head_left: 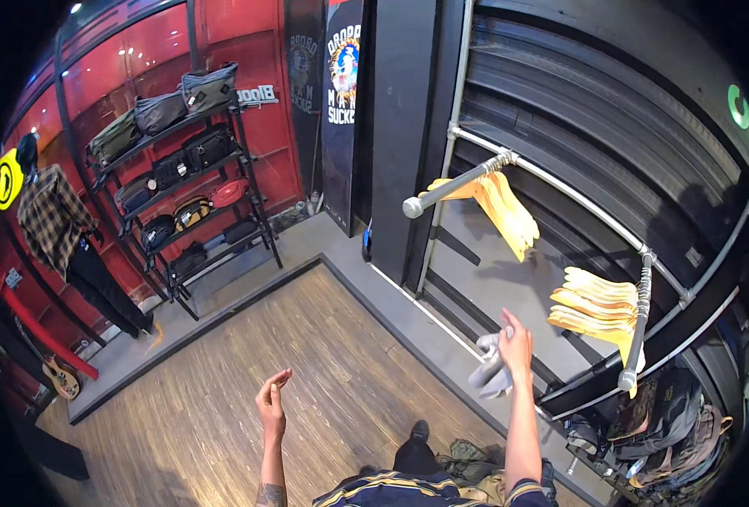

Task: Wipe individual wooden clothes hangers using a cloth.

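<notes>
My right hand (pixel 516 345) is raised in front of the clothes rack and grips a crumpled light grey cloth (pixel 491 372), which hangs off its left side. Part of the cloth is hidden behind the hand. My left hand (pixel 271 406) is held up over the wooden floor, fingers stretched out, with nothing in it. Ahead of my right hand, wooden hangers (pixel 503 209) without garments hang from one grey pipe arm (pixel 455 196). More wooden hangers (pixel 596 302) hang close together on a second pipe arm (pixel 642 321) to the right.
A black shelf rack (pixel 197 193) with several bags stands at the far left, beside a mannequin (pixel 57 211) in a plaid shirt. A raised grey ledge (pixel 307 245) borders the wooden floor (pixel 248 338). Backpacks (pixel 670 422) are piled at the lower right. Camouflage fabric (pixel 467 460) lies near my feet.
</notes>
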{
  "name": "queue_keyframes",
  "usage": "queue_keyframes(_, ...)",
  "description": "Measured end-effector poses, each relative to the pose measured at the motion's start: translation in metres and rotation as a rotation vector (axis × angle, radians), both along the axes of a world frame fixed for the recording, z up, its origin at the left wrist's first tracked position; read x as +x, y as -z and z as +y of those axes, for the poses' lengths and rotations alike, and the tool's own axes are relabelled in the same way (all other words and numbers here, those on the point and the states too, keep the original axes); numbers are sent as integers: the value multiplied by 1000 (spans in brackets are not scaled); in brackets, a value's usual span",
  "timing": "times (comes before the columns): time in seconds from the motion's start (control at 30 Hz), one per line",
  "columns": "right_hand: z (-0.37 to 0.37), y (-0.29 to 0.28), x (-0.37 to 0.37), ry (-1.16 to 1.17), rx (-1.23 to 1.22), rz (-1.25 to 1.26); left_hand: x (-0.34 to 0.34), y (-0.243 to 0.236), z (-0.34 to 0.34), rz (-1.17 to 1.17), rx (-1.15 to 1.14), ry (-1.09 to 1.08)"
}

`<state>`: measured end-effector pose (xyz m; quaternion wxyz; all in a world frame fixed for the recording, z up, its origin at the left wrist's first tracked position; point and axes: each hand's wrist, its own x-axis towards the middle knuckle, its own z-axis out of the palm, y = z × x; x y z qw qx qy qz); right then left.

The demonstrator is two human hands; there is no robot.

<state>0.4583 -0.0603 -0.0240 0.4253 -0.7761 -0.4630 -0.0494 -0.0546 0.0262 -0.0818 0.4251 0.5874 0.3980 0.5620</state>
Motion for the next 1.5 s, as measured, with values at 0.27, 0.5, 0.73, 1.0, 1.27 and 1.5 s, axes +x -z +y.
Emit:
queue_keyframes(0.27, 79, 8, 131, 187, -136, -18, 67, 0, 30, 94, -33, -39)
queue_keyframes(0.5, 130, -10, 190, 320, -306, 2, 131, -13, 43, 116, -64, -163)
queue_keyframes(0.73, 144, 29, 228, 105, -269, -4, 184, -33, 47, 164, -70, -241)
queue_keyframes(1.0, 159, -42, 182, -74, -59, -289, 195, -23, 48, 115, -80, -282)
queue_keyframes(1.27, 139, -30, 52, -509, -209, -141, 202, -11, 36, -85, -328, -77)
queue_keyframes(1.5, 42, 25, -61, -969, -244, -83, 165, 31, 40, -838, -490, -15)
